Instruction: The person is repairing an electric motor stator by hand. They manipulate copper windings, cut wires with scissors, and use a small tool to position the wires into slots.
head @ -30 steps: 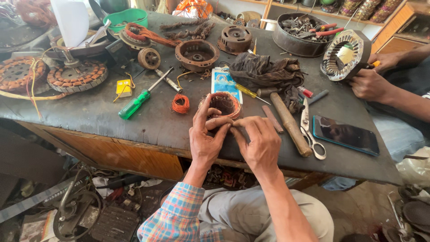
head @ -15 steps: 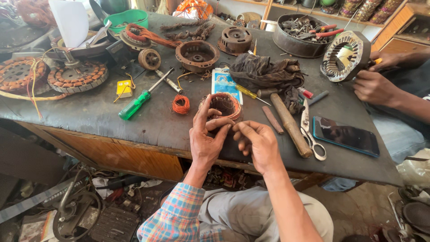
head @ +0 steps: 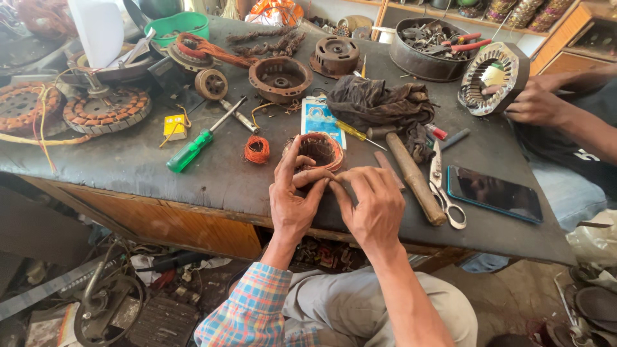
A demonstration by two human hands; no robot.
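Where our left hand pinches rim of copper-wound stator ring, right hand fingertips touch beside it, grasp unclear. Ring sits near front edge of dark bench. We log: metal pan holding pliers, scrap; green bowl; blue-white packet behind ring.

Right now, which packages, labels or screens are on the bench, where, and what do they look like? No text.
Phone: flat near the right front edge, beside the scissors; dark rectangle, teal rim, screen off.
Packet: mid-bench, just behind the wound coil that the left hand and right hand touch; flat, blue and white.
Small box: left of the green-handled screwdriver; yellow, squarish, with a wire attached.
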